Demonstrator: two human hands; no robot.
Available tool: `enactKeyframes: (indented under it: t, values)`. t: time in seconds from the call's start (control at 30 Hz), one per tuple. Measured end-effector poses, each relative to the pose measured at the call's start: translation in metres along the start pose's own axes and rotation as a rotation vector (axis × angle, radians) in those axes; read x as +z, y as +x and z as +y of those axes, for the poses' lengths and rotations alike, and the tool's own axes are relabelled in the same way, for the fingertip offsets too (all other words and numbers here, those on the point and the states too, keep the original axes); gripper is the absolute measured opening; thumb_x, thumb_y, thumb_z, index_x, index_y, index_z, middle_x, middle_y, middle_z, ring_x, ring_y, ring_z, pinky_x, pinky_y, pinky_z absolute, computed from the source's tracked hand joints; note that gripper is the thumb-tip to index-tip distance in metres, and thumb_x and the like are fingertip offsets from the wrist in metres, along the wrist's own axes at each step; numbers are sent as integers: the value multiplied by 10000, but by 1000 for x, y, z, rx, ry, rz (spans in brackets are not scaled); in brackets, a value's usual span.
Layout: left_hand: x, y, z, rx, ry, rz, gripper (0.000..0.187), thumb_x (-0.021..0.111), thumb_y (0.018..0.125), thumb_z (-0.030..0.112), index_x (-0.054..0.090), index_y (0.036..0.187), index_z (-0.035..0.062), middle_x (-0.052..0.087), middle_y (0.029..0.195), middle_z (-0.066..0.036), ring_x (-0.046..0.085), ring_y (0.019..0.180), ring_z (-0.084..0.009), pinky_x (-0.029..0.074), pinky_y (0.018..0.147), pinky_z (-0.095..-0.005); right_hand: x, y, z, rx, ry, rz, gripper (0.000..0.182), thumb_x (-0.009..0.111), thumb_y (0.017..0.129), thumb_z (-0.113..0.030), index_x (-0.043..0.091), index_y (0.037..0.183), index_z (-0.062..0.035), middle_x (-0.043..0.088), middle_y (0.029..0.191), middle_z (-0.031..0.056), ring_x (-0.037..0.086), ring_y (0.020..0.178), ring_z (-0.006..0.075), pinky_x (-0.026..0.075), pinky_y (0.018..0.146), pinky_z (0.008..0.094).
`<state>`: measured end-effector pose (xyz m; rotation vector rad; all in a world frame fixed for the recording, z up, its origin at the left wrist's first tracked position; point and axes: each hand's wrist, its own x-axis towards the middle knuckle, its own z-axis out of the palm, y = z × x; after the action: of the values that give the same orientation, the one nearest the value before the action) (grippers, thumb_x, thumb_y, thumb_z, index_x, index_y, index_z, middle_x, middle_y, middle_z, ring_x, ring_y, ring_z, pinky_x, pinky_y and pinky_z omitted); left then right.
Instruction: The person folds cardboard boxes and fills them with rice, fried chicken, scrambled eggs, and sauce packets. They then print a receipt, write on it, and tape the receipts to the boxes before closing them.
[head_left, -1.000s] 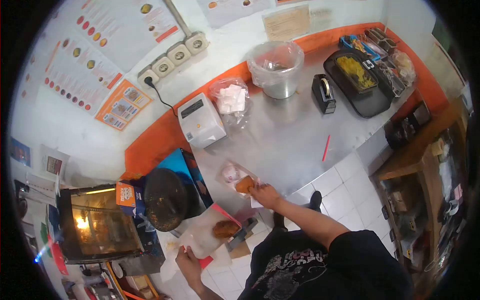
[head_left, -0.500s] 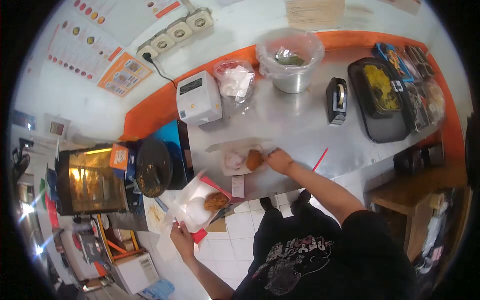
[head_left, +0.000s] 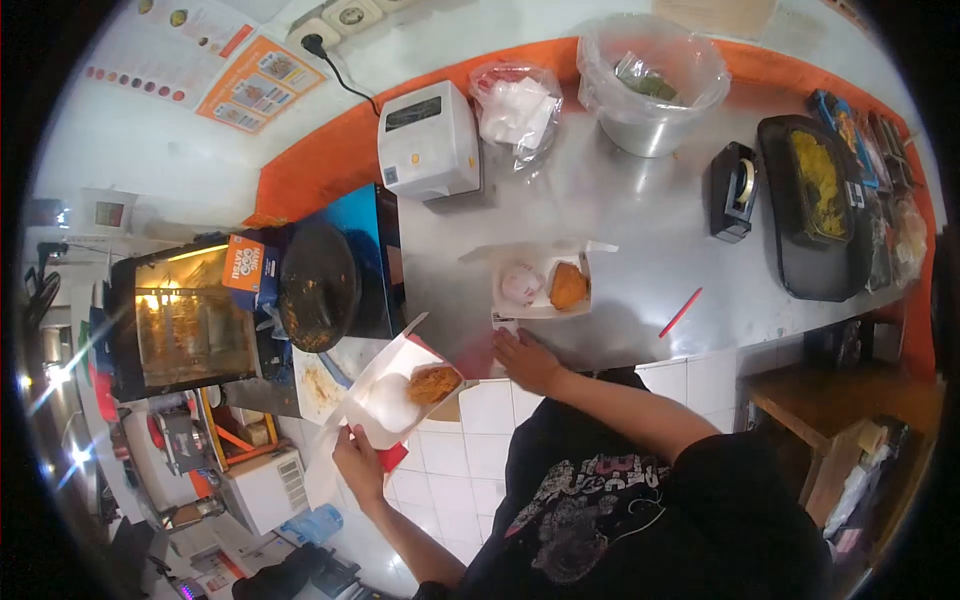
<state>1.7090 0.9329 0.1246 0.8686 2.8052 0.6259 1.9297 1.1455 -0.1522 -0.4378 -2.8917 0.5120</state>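
Observation:
My left hand (head_left: 357,463) grips the near edge of an open paper food box (head_left: 352,412), thumb on the inside. In that box lie a mound of white rice (head_left: 390,402) and a browned fried piece (head_left: 434,384). My right hand (head_left: 527,362) is at the counter's front edge, fingers stretched over a small white paper slip (head_left: 506,325) that it mostly covers. Just beyond the fingers, a second open food box (head_left: 541,312) stands on the counter. It holds a wrapped-looking white portion (head_left: 520,284) and a golden fried piece (head_left: 569,287).
On the steel counter (head_left: 560,215) are a label printer (head_left: 430,150), a plastic-lined metal pot (head_left: 650,130), a tape dispenser (head_left: 733,192), a red pen-like stick (head_left: 681,312) and a black tray (head_left: 810,275). A lit display warmer (head_left: 195,320) stands left, beside a dark round pan (head_left: 318,285).
My right hand has moved from the right side of the counter box to the slip at its front. My left hand still holds its box. The camera view has shifted.

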Motion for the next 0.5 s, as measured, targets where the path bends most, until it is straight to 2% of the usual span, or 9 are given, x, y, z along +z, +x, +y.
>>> enactKeyframes:
  t: [0.07,0.1,0.13,0.17,0.23,0.33,0.4,0.5]
  values:
    - [10,24,5,3,3,-20,331,541,1106,214,666,1062,-88,703,721,-248,675,588,-302,465,571,-451,-22,-11,18,-5,-6,-106,542,593,997,-251,542,1480,-12,441,1629,214,366,1552,361,311,1246,561]
    - [16,38,11,1,34,-65,332,542,1105,219,669,1071,-86,703,735,-266,693,618,-344,483,590,-466,-40,-18,29,-13,7,-159,602,592,1004,-277,497,1542,-24,433,1637,195,355,1559,346,309,1246,563]
    - [23,51,17,2,63,-111,333,544,1103,223,672,1080,-83,702,750,-284,710,649,-385,501,609,-481,-50,-24,37,-9,1,-171,602,592,1004,-277,497,1542,-24,433,1637,195,355,1559,346,309,1246,563]
    - [34,66,19,1,54,-122,333,544,1103,223,672,1080,-83,702,750,-284,710,649,-385,501,609,-481,-58,-31,46,40,12,-174,616,595,1007,-285,479,1558,-35,426,1641,194,351,1560,350,295,1255,560]
    - [61,94,24,207,152,-62,318,551,1092,213,680,1093,-78,701,799,-318,715,747,-472,522,666,-534,-59,-43,59,105,17,-183,631,597,1009,-293,462,1573,-45,420,1645,192,346,1562,353,281,1264,557]
    - [93,129,44,243,192,-107,291,555,1078,192,687,1098,-67,709,852,-327,701,830,-513,520,720,-582,-52,-52,72,155,5,-130,661,600,1011,-301,423,1605,-72,410,1649,204,343,1560,365,254,1278,551]
    - [107,148,55,271,219,-154,328,562,1079,223,684,1120,-79,739,917,-314,720,858,-493,543,769,-579,-65,-50,75,342,0,-27,642,586,1028,-298,415,1612,-92,403,1651,210,347,1557,370,262,1280,545]
    - [123,168,66,261,169,-196,302,569,1071,200,677,1107,-80,739,938,-321,724,898,-497,543,795,-585,-81,-51,95,461,-42,-15,617,570,1043,-300,420,1608,-103,417,1641,212,346,1558,368,263,1283,554]
